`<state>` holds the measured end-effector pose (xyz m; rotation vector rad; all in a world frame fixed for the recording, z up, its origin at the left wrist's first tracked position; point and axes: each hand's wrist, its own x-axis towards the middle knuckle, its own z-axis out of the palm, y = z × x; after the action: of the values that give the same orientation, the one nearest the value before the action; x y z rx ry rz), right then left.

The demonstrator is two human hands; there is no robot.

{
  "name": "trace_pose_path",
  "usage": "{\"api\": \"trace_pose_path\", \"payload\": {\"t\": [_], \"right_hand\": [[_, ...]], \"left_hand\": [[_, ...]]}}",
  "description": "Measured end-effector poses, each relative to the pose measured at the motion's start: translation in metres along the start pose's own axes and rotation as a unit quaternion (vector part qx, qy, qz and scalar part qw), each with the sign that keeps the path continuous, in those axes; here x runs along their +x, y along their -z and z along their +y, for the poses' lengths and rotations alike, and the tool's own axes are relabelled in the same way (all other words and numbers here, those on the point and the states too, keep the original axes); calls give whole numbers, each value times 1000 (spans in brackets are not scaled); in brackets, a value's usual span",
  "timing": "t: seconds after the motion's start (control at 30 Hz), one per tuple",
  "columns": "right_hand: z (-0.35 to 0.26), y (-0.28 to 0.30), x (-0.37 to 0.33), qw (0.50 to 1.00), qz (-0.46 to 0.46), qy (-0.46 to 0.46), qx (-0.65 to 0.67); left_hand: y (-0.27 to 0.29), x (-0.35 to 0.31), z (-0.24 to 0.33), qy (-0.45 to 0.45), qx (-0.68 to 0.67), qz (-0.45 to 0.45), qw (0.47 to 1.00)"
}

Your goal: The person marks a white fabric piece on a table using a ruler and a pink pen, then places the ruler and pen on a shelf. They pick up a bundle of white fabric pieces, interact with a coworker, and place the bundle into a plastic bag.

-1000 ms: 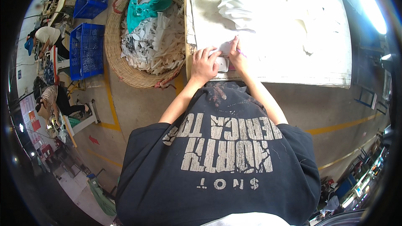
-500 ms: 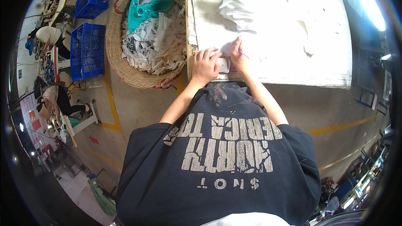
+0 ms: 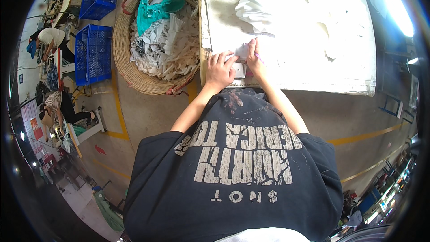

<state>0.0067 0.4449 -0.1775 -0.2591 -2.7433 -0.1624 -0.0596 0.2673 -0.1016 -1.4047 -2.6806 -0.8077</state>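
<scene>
Purple plastic, by its look a slim pen (image 3: 258,56), is showing at the right hand (image 3: 255,60) in the head view, a little above and right of the frame's centre. That hand's fingers are closing snugly round the pen, whose visible end is slanting toward the lower right; its writing tip is hiding behind the fingers.

The left hand (image 3: 219,71) is resting just to the left, its fingers spreading loosely and enclosing nothing that I can make out. Its fingertips are pointing right, toward a pale piece (image 3: 242,54) that is lying between the two hands, near both; glare is blurring its outline, so I cannot tell its long axis.

Just below this piece, a flat white block (image 3: 239,70) is sitting between the left thumb and the right wrist. Above the hands, at the upper middle of the frame, a rippled white cloth stack (image 3: 253,11) is stretching up the white table (image 3: 313,76), its lower end lying near the right fingertips.
</scene>
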Motion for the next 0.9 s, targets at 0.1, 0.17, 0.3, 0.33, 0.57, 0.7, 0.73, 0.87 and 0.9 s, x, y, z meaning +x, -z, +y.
{"api": "trace_pose_path", "payload": {"t": [0.1,0.17,0.3,0.33,0.57,0.7,0.73,0.87,0.9], "right_hand": [[2,2,10,972,-31,-125,195],[5,7,18,807,-143,-306,485],[0,3,27,868,-101,-287,392],[-7,1,27,933,6,-211,293],[4,31,14,660,-132,-422,607],[31,50,9,683,-102,-501,522],[39,52,7,683,-59,-501,529],[56,50,-1,679,19,-519,519],[57,49,-3,680,19,-524,513]], "left_hand": [[1,0,0,0,1,-2,1000],[1,0,0,0,1,-1,1000],[1,0,0,-1,-1,1,1000],[1,0,0,-1,-3,2,1000],[1,2,0,-5,-2,2,1000],[0,1,-2,-8,-3,5,1000],[-1,0,-2,-7,-3,3,1000],[-1,0,-2,-3,-7,-3,1000],[-1,0,-2,-1,-7,-5,1000]]}}
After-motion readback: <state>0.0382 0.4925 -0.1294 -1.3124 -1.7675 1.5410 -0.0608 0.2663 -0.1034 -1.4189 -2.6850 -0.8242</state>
